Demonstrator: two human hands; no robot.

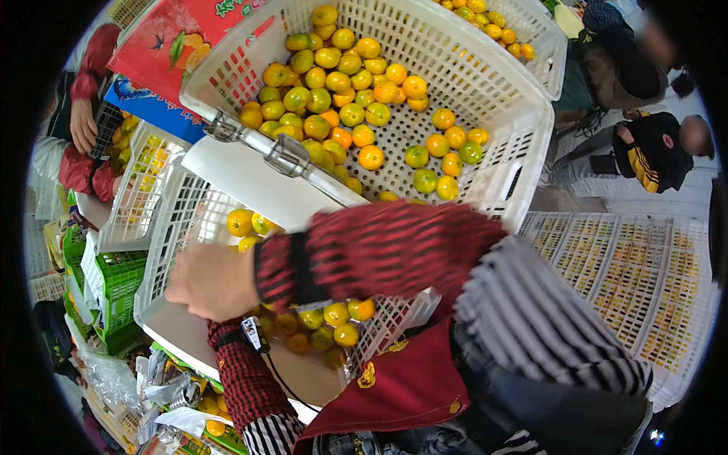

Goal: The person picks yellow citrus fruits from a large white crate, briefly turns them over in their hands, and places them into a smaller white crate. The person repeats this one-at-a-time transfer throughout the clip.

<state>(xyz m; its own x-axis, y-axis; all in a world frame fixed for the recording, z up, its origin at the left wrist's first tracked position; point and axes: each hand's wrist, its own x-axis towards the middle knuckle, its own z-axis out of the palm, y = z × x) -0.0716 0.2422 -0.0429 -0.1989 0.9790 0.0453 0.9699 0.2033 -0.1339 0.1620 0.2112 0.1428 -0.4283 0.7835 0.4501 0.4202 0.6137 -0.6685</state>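
My right hand (211, 280), blurred, reaches across a white plastic crate (170, 219) with orange and yellow-green citrus fruits in it. Whether its fingers hold anything is not visible. My left forearm comes up from below in a red checked sleeve (244, 369), with a small device (253, 334) and a cable at the wrist; the left hand is hidden behind the right. Several fruits (335, 324) lie below my right forearm, others (239, 222) above it. A larger white crate (483, 102) beyond holds many citrus fruits (338, 82). A white board and a metal bar lie between the crates.
A red printed carton (165, 51) and a blue one (153, 108) stand upper left. Another person's hands and red sleeves (85, 122) are at a fruit crate there. Green crates (122, 284) and plastic wrap (108, 375) lie left. Fruit-filled crates (614, 284) and a person (654, 148) are right.
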